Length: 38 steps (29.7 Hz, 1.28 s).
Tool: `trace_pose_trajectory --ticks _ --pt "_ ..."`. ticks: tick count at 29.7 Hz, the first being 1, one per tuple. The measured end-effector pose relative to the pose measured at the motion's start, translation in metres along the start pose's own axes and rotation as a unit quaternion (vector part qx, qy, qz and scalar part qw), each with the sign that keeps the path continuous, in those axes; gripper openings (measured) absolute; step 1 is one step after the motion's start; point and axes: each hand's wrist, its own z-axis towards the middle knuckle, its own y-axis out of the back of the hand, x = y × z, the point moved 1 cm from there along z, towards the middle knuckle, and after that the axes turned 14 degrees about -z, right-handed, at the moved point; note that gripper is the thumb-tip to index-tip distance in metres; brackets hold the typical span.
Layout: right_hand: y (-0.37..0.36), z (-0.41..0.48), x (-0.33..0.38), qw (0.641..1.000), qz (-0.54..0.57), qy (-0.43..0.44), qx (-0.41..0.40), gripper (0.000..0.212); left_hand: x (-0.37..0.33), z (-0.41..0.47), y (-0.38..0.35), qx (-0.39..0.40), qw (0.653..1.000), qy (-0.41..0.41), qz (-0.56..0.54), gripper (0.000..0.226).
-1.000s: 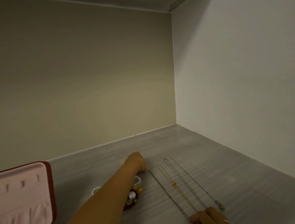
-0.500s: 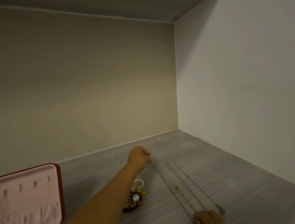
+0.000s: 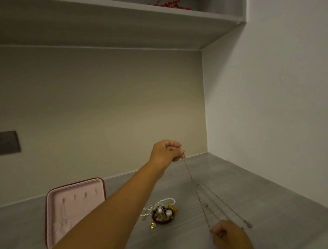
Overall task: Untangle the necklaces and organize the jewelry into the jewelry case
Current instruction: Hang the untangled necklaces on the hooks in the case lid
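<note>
Here, stretched in a straight slant above the worktop (image 3: 265, 191): thin silver necklace (image 3: 190, 175), upper end pinched in the curled, raised left hand (image 3: 166, 150), lower end pinched by the right hand (image 3: 228, 234) down low. Just beside, flat on the worktop, two more chains (image 3: 248, 224). Left of those, bead-and-pearl heap (image 3: 161, 213); farther left, open pink jewelry case (image 3: 74, 203).

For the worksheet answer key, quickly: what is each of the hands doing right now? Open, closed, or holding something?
Left hand: closed, pinching the raised far end of the silver chain necklace.
Right hand: closed, pinching the same chain's near end.
</note>
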Motion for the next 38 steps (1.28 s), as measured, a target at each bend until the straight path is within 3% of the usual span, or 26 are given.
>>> trace_pose_trajectory --ticks 1,2,3,4,5,7,9,16,19,22,29,36,38 --pt "0.004 -0.010 0.008 0.995 0.073 0.067 0.001 0.035 -0.011 -0.005 0.001 0.008 1.000 -0.012 -0.003 0.015" --pt "0.017 -0.003 0.053 0.993 0.114 0.012 0.040 0.035 -0.024 -0.011 0.004 0.012 1.000 -0.021 -0.004 0.015" --pt "0.030 -0.003 0.056 0.989 0.113 0.052 0.079 0.028 -0.035 -0.015 0.008 0.012 1.000 -0.029 -0.006 0.014" --pt "0.027 -0.010 0.066 0.981 0.132 0.128 0.056 0.014 -0.046 -0.020 0.012 0.009 0.999 -0.037 -0.004 0.014" --pt "0.027 -0.012 0.080 0.975 0.166 0.145 0.017 0.010 -0.055 -0.026 0.020 0.002 0.999 -0.047 0.002 0.013" --pt "0.024 -0.018 0.104 0.968 0.197 0.152 -0.033 0.027 -0.076 -0.038 0.035 -0.012 0.997 -0.066 0.023 0.012" --pt "0.026 -0.029 0.136 0.949 0.237 0.199 -0.069 0.028 -0.097 -0.049 0.055 -0.023 0.995 -0.089 0.040 0.012" --pt "0.003 -0.032 0.239 0.925 0.236 0.295 -0.043 0.023 -0.142 -0.086 0.134 -0.072 0.982 -0.130 0.114 0.017" --pt "-0.010 -0.030 0.266 0.925 0.232 0.301 0.009 0.014 -0.139 -0.099 0.165 -0.090 0.980 -0.119 0.128 0.017" --pt "-0.009 -0.026 0.285 0.918 0.256 0.303 0.023 0.022 -0.124 -0.111 0.191 -0.095 0.981 -0.095 0.140 0.017" --pt "0.010 -0.020 0.341 0.851 0.414 0.319 0.050 0.020 -0.066 -0.120 0.240 -0.094 0.979 -0.052 0.174 0.016" --pt "-0.009 0.000 0.362 0.868 0.416 0.265 -0.054 0.017 -0.026 -0.117 0.263 -0.146 0.950 -0.090 0.261 0.017" --pt "-0.016 0.008 0.366 0.876 0.398 0.262 -0.075 0.016 -0.014 -0.116 0.271 -0.192 0.909 -0.126 0.349 0.020"
